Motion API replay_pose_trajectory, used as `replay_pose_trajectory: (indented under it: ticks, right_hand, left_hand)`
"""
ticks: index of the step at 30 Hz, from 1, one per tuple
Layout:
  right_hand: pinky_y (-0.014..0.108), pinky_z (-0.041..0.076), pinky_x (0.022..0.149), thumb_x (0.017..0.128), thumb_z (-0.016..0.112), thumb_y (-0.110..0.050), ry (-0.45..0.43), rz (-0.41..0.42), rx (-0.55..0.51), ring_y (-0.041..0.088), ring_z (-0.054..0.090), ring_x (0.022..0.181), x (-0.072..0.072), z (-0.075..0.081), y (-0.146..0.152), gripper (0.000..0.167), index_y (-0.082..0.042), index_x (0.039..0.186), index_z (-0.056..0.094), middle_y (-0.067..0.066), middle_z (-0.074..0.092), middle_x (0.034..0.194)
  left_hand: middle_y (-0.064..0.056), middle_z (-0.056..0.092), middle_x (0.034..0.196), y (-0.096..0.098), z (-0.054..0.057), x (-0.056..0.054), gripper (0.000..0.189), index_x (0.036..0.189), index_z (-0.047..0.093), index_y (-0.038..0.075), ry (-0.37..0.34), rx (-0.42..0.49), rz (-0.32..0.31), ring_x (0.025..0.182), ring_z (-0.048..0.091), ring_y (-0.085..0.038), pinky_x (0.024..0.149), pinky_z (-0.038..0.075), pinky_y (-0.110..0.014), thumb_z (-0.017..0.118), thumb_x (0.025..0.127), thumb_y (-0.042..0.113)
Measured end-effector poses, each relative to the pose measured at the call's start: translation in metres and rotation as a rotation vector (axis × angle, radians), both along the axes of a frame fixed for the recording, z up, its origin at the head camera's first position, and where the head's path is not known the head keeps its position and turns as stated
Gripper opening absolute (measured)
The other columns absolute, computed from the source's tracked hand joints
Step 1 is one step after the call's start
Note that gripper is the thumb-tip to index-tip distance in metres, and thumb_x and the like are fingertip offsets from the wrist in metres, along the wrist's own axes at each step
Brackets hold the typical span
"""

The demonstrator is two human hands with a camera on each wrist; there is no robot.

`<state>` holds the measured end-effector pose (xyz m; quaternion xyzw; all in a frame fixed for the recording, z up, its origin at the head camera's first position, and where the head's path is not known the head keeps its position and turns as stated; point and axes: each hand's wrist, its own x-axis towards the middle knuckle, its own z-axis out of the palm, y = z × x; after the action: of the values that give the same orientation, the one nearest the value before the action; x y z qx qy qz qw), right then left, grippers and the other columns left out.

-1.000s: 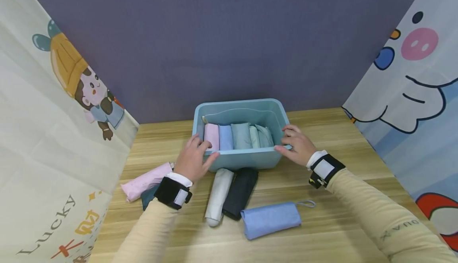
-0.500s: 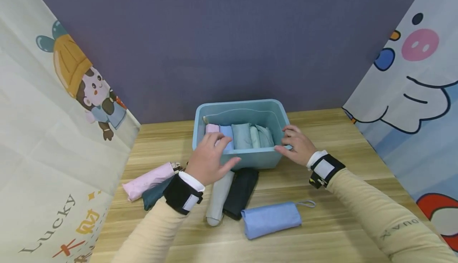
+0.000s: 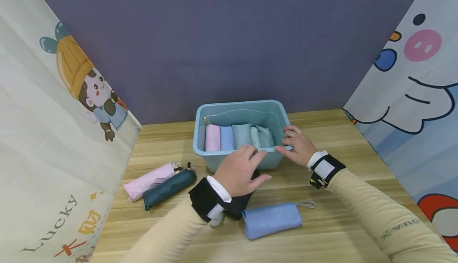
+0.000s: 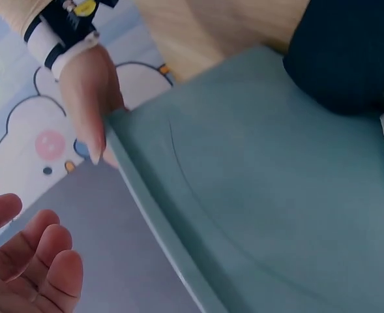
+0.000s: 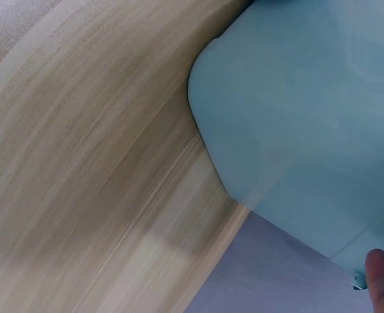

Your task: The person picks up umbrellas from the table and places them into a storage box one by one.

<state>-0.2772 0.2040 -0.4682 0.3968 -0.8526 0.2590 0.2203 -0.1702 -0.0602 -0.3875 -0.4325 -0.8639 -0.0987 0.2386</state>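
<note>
A light blue plastic bin [image 3: 236, 105] stands at the back of the table. Side by side in it lie several rolled, folded umbrellas, among them a pink one [image 3: 212, 138], a blue one [image 3: 227, 138] and a grey-green one [image 3: 242, 135]. My right hand [image 3: 297, 146] grips the bin's front right rim corner; in the left wrist view, that same hand [image 4: 90, 98] holds the corner. Over the front wall is my left hand [image 3: 240, 171], fingers loosely spread with nothing held. Below it sits a black folded umbrella [image 3: 236, 207], partly covered, beside a pale grey one [image 3: 216, 220] mostly hidden.
On the wooden table [image 3: 322, 215], a pink umbrella [image 3: 152, 180] and a dark teal one [image 3: 169, 188] lie at the left. A blue folded umbrella [image 3: 272, 221] with a wrist loop is in front. A purple-grey wall [image 3: 232, 48] rises behind the bin.
My left hand has left the bin's front left rim and moved right along its front, now overlapping the black umbrella. The dark teal umbrella has come into full view. My right hand stays put.
</note>
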Motion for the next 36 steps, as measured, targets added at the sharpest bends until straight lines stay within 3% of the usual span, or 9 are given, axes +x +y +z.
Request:
replay_pose_trajectory:
  ticks: [6,10,18,25,36]
  right_hand:
    - [0.044,0.040,0.095,0.091,0.059,-0.050,-0.001,-0.012,0.003,0.033,0.051,0.111,0.002,0.000,0.001,0.045,-0.018,0.060,0.052,0.002,0.054,0.073]
    - [0.045,0.040,0.095,0.092,0.058,-0.051,0.001,-0.020,0.008,0.033,0.051,0.111,0.003,-0.001,0.001,0.045,-0.017,0.062,0.056,0.003,0.055,0.075]
    - [0.047,0.040,0.095,0.093,0.051,-0.057,-0.004,-0.021,0.001,0.034,0.051,0.110,0.006,0.003,-0.004,0.052,-0.016,0.062,0.057,0.005,0.057,0.077]
    - [0.046,0.039,0.097,0.094,0.048,-0.058,-0.008,-0.003,-0.011,0.035,0.051,0.111,0.006,0.006,-0.007,0.053,-0.018,0.059,0.052,0.003,0.053,0.073]
    - [0.047,0.038,0.097,0.094,0.049,-0.057,-0.003,-0.008,-0.007,0.035,0.051,0.111,0.007,0.004,-0.006,0.052,-0.018,0.060,0.053,0.003,0.053,0.073]
  left_hand:
    - [-0.002,0.057,0.096,0.021,-0.012,0.000,0.053,0.122,0.058,0.009,-0.020,-0.064,-0.060,0.082,0.056,-0.014,0.069,0.049,-0.025,0.061,0.089,0.049]
    - [0.001,0.057,0.098,0.033,-0.026,0.001,0.049,0.121,0.059,0.012,-0.096,-0.084,-0.082,0.084,0.056,-0.011,0.071,0.050,-0.024,0.062,0.089,0.049]
    - [0.001,0.060,0.102,0.050,-0.052,0.002,0.059,0.126,0.055,0.014,-0.322,-0.210,-0.008,0.084,0.059,-0.011,0.071,0.052,-0.025,0.058,0.087,0.059]
    - [0.000,0.064,0.107,0.061,-0.072,0.001,0.070,0.128,0.055,0.013,-0.446,-0.306,0.064,0.090,0.063,-0.010,0.074,0.053,-0.025,0.059,0.082,0.066]
    - [0.006,0.060,0.089,0.088,-0.096,0.007,0.067,0.107,0.058,0.018,-0.612,-0.443,0.056,0.073,0.056,-0.005,0.060,0.045,-0.019,0.063,0.072,0.075]
